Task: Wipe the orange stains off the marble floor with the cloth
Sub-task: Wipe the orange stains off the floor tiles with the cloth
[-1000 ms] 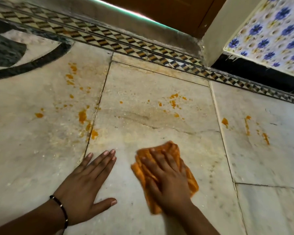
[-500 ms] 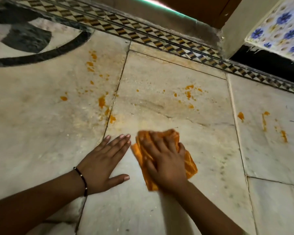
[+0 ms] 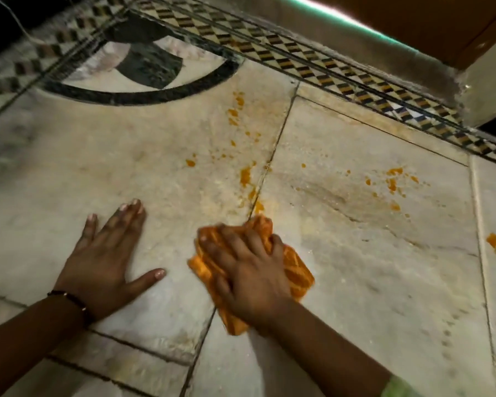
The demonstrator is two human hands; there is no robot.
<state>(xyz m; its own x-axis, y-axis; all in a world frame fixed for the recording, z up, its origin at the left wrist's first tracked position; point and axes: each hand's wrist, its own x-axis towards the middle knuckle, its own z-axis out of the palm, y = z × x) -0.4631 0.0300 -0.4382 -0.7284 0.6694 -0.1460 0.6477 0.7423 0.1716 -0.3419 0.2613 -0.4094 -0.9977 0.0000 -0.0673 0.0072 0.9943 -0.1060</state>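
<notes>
Right grip (image 3: 249, 270) curled on cloth (image 3: 295, 270); left grip (image 3: 103, 253) flat, fingers spread, on floor (image 3: 384, 267).

Black wrist bracelet (image 3: 69, 298), pale green sleeve (image 3: 395, 388)

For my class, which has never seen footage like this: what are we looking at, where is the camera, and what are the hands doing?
There is no machine here, only a person. The camera sits on their head and looks down at their hands. The left hand rests flat on the marble floor. The right hand presses an orange cloth against the floor. Orange stains lie just beyond the cloth, with more farther right. A patterned border runs along the far edge.
</notes>
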